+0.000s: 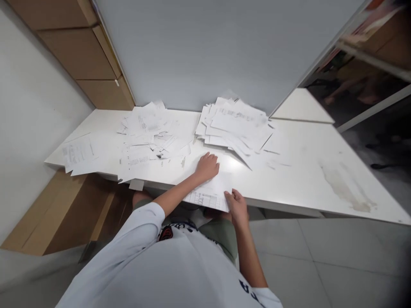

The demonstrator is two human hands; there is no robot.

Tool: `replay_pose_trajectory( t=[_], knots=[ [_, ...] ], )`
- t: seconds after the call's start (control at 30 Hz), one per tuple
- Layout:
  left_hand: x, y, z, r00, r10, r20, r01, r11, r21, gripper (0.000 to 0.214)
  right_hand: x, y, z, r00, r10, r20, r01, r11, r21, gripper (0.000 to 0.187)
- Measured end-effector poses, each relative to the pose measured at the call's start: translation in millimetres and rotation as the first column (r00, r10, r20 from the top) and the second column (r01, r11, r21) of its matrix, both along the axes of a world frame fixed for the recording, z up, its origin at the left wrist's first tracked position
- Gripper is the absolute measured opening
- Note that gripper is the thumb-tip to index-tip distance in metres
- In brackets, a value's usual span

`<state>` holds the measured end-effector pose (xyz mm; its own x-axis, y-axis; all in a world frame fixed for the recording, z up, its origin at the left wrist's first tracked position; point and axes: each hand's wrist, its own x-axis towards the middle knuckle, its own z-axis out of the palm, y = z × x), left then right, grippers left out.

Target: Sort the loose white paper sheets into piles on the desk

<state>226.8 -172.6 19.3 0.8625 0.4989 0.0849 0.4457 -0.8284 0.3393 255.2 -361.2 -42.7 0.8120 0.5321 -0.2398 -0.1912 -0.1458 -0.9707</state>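
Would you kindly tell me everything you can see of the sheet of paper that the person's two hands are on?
The sheet is thin white paper with a printed grid along its near edge; the print is too small to read. It lies flat at the front edge of the white table, with its near edge hanging slightly over. The left hand rests spread on its far part, and the right hand pinches its near right corner.

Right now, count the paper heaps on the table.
2: a scattered heap of white paper sheets left of the left hand; a tidier heap beyond the printed white sheet in the right hand. Others may be hidden.
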Motion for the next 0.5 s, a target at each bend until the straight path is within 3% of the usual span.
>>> replay_pose_trajectory(
  t=[0.1,0.2,0.27,0.4,0.5],
  knots=[
    [-3.7,-4.6,-11.7,1.000,0.019,0.000,-0.019,0.999,0.030,0.034,0.0,5.3,-7.7,0.994,-0.052,-0.099,0.053,0.999,0.003,0.042],
    [-8.2,-6.3,-18.5,0.998,0.030,0.047,-0.034,0.997,0.071,0.037,0.7,13.2,-8.1,0.991,0.004,-0.130,0.003,0.998,0.057,0.038],
    [-7.4,-4.4,-17.7,0.996,0.043,0.078,-0.041,0.999,-0.031,0.038,2.6,19.0,-0.9,0.997,0.045,-0.060,-0.041,0.997,0.061,0.035],
    [-0.9,8.9,-8.5,0.991,0.081,0.102,-0.047,0.951,-0.306,0.035,13.0,12.0,33.1,0.965,0.100,0.242,-0.082,0.993,-0.085,0.042],
    [-6.2,23.0,1.8,0.991,0.070,0.117,-0.015,0.911,-0.413,0.035,24.2,-21.4,74.7,0.820,0.212,0.532,-0.036,0.946,-0.321,0.044]
  ],
)
